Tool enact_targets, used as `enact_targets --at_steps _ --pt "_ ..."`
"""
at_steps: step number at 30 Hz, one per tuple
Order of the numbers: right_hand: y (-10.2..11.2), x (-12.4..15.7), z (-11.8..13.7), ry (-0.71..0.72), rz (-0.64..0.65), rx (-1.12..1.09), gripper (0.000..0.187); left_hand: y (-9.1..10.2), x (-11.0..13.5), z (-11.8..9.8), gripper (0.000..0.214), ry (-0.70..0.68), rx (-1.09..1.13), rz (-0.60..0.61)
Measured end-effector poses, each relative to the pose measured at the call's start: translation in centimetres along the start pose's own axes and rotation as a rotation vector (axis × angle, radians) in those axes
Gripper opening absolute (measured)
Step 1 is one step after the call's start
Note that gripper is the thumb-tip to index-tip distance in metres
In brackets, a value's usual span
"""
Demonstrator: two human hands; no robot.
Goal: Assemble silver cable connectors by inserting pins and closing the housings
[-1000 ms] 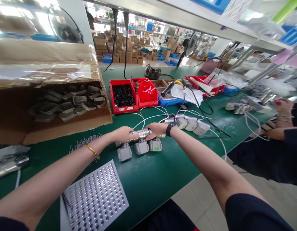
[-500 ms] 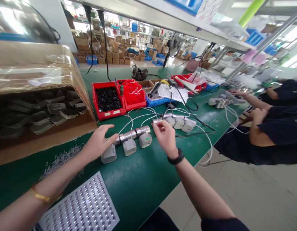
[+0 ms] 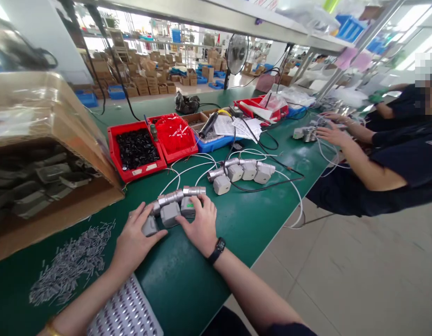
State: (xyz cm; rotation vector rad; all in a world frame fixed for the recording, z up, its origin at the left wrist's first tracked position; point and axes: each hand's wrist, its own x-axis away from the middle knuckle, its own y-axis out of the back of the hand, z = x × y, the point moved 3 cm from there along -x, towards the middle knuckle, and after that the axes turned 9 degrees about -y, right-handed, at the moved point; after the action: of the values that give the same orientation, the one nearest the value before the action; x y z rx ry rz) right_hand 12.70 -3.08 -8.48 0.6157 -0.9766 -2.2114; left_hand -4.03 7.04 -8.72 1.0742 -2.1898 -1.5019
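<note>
On the green bench lies a row of three grey valve units joined by a silver metal pipe (image 3: 173,198). My left hand (image 3: 135,240) grips the leftmost grey unit (image 3: 150,226) with fingers and thumb. My right hand (image 3: 200,223) rests on the right end of the row, fingers curled over the unit with a green mark (image 3: 188,205). A second row of grey valve units with white cables (image 3: 242,171) lies a little farther right, untouched.
A cardboard box of grey parts (image 3: 51,177) stands at left, with a heap of small metal pins (image 3: 70,263) in front. Red bins (image 3: 137,149) and a blue tray (image 3: 212,140) sit behind. A perforated metal plate (image 3: 126,315) lies near me. Another person's hands (image 3: 329,133) work at right.
The view has swung right. My right hand came back from the second row to the right end of the near row; my left hand closed on the leftmost unit.
</note>
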Motion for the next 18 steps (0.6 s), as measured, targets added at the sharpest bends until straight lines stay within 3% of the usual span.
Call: enact_targets --at_steps 4,8,13,18 --pt "1.4 -2.0 -1.9 0.064 0.016 0.147 0.042 -0.9 -2.1 -2.3 0.064 -0.002 -0.062 0.023" --pt "2.8 -3.6 -4.4 0.094 -0.046 0.256 0.037 -2.4 -4.6 -4.2 0.057 -0.075 -0.053 0.023" --pt "4.3 -4.7 -7.3 0.124 -0.123 0.237 0.038 -3.9 -6.2 -6.2 0.058 -0.136 -0.036 0.01" --pt "5.7 -6.1 -10.4 0.108 -0.112 0.26 0.039 -5.3 -7.2 -8.7 0.059 -0.143 -0.026 0.038"
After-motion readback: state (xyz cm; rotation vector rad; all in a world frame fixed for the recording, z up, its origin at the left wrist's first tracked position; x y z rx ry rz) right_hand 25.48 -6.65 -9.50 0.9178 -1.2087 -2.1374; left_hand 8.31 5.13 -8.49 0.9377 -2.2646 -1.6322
